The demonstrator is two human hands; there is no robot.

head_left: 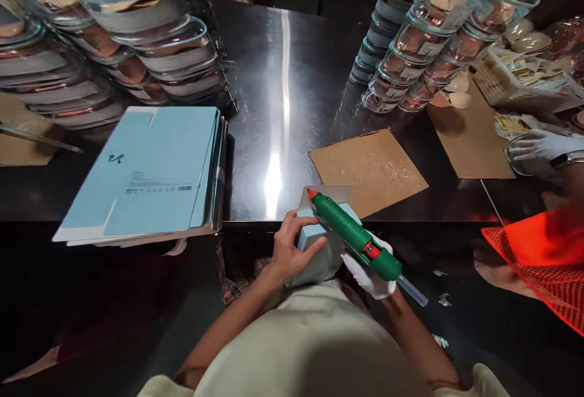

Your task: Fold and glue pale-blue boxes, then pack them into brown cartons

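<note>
My left hand (292,246) is bare and grips a small light-blue box (314,251) held at the near edge of the steel table (283,93), fingers curled over its top corner. My right hand (371,275) wears a white glove and is closed round a green glue gun (353,236). The gun's orange nozzle points up and left, over the box's open grey flap. A clear glue stick juts from the gun's rear end.
A stack of flat light-blue cartons (146,175) lies to the left. A brown cardboard sheet (369,166) sits just beyond the box. Stacked clear lidded bowls (424,38) stand at back left and right. Another person's white-gloved hand (542,148) and an orange mesh basket (542,263) are at right.
</note>
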